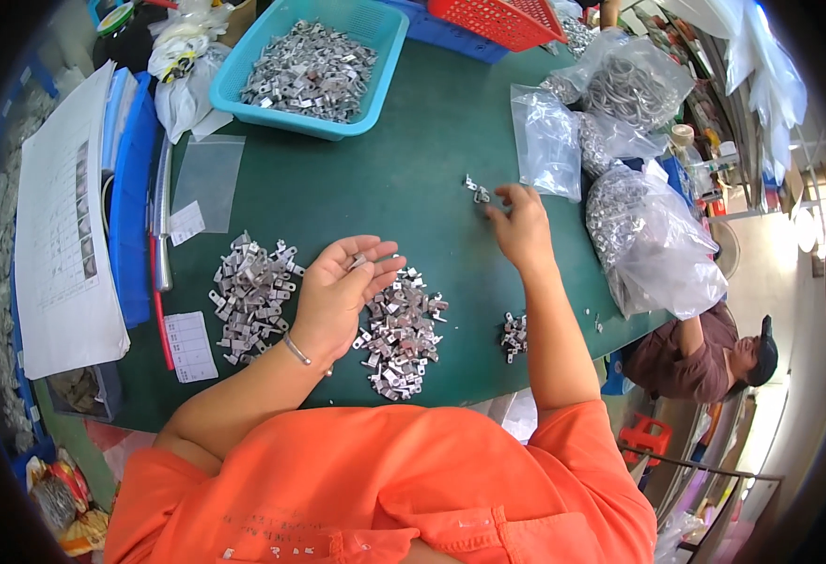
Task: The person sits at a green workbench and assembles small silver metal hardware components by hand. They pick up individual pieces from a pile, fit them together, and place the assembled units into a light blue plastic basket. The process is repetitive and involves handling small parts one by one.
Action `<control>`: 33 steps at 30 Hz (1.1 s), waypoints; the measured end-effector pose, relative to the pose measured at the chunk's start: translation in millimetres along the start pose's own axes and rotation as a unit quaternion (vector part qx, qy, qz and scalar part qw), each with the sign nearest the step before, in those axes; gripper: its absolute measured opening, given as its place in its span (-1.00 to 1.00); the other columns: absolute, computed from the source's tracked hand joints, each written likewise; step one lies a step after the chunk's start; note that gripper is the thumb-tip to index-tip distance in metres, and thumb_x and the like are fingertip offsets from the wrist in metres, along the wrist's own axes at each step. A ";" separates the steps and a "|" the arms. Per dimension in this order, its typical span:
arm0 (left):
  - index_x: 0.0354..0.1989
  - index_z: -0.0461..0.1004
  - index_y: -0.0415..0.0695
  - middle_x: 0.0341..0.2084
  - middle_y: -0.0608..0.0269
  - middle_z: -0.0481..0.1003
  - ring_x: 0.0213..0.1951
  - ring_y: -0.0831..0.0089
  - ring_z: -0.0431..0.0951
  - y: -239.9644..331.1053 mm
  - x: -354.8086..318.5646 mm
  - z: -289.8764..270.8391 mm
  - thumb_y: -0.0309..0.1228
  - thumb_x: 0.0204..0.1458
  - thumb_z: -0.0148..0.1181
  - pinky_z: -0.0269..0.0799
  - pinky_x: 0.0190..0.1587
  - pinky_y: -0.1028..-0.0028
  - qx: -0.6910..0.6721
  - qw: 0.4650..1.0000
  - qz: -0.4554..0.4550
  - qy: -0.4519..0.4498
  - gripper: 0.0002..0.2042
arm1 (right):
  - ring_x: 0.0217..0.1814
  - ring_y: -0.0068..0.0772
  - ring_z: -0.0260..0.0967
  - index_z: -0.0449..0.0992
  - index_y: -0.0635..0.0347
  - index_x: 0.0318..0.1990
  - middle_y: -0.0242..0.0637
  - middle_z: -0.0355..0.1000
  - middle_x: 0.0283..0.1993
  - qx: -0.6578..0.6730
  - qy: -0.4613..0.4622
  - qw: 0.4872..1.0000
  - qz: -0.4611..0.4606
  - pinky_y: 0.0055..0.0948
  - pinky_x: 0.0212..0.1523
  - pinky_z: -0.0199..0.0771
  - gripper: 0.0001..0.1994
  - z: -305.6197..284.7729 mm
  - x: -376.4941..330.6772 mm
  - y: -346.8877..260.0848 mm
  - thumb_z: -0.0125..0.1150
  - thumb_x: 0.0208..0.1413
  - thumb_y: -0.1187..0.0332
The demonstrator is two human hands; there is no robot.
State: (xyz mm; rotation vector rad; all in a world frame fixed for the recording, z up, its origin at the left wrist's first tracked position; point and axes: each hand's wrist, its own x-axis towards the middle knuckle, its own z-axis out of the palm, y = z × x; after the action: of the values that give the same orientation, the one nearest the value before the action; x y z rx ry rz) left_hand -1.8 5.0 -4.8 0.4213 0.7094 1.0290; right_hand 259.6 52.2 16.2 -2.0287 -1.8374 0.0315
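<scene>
My left hand [338, 291] is turned palm up above the table, its fingers partly curled. A small bent metal bracket [358, 262] lies against its fingers by the thumb. Below and beside it is a heap of like metal brackets [402, 338], and another bracket heap [251, 299] lies to its left. Further right, my right hand [524, 228] hovers with thumb and fingers apart and nothing visible between them. Just left of its fingertips sit a few loose metal pieces [478, 191]. A smaller cluster of brackets [514, 336] lies near the table's front edge.
A turquoise basket [230, 89] of metal parts stands at the back left on the green table [413, 150]. Bags of metal rings and parts [634, 216] line the right edge. At left are a blue tray [133, 226] and papers. A person [704, 352] sits beyond the right edge.
</scene>
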 end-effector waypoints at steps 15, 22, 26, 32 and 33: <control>-0.08 0.38 -0.28 -0.19 0.06 0.51 -0.17 0.35 0.56 0.8 -3.5 -1.7 -0.61 0.15 -0.01 0.52 -0.08 0.44 0.081 0.996 0.015 -0.037 -0.82 | -0.21 -0.33 0.50 0.50 0.34 -0.20 -0.15 0.49 -0.18 0.265 -0.122 0.948 0.130 -0.37 -0.19 0.51 -0.83 3.2 -45.5 -2.5 0.23 0.01 0.61; -0.07 0.40 -0.31 -0.23 0.06 0.53 -0.26 0.36 0.59 5.4 -12.5 5.1 -0.60 0.10 0.12 0.55 -0.20 0.47 0.115 0.987 -0.009 -0.116 -0.79 | 0.00 -0.26 0.47 0.51 0.31 -0.20 -0.04 0.50 -0.09 0.772 -0.129 0.613 0.105 -0.37 0.01 0.51 -0.80 2.0 -81.0 -74.5 0.18 0.01 0.72; -0.12 0.43 -0.33 -0.27 0.08 0.53 -0.30 0.35 0.60 5.0 -12.2 1.6 -0.62 0.08 0.15 0.57 -0.23 0.46 0.096 0.986 -0.002 -0.134 -0.81 | -0.03 -0.29 0.48 0.51 0.31 -0.21 -0.05 0.50 -0.09 0.748 -0.135 0.642 0.106 -0.35 -0.01 0.52 -0.81 11.0 -90.3 -83.3 0.19 0.02 0.71; -0.17 0.48 -0.32 -0.35 0.16 0.55 -0.39 0.48 0.58 7.0 -14.0 3.5 -0.58 0.07 0.19 0.55 -0.29 0.52 0.095 0.990 -0.010 -0.101 -0.84 | -0.14 -0.44 0.48 0.52 0.33 -0.19 -0.13 0.52 -0.15 0.704 -0.150 0.682 0.129 -0.46 -0.10 0.53 -0.87 1.9 -89.1 -83.2 0.17 0.10 0.62; -0.18 0.49 -0.32 -0.36 0.17 0.55 -0.40 0.50 0.57 7.2 -13.9 3.6 -0.57 0.07 0.20 0.54 -0.30 0.53 0.095 0.991 -0.012 -0.097 -0.84 | -0.17 -0.47 0.48 0.52 0.34 -0.18 -0.15 0.52 -0.17 0.695 -0.153 0.688 0.143 -0.49 -0.13 0.52 -0.87 0.0 -89.0 -82.2 0.17 0.11 0.60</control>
State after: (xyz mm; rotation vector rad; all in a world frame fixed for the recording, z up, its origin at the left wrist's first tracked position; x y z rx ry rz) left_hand -8.3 -3.9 6.9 0.6679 0.6387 0.8874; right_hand 169.5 -28.6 19.4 -1.0732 -0.8823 1.4362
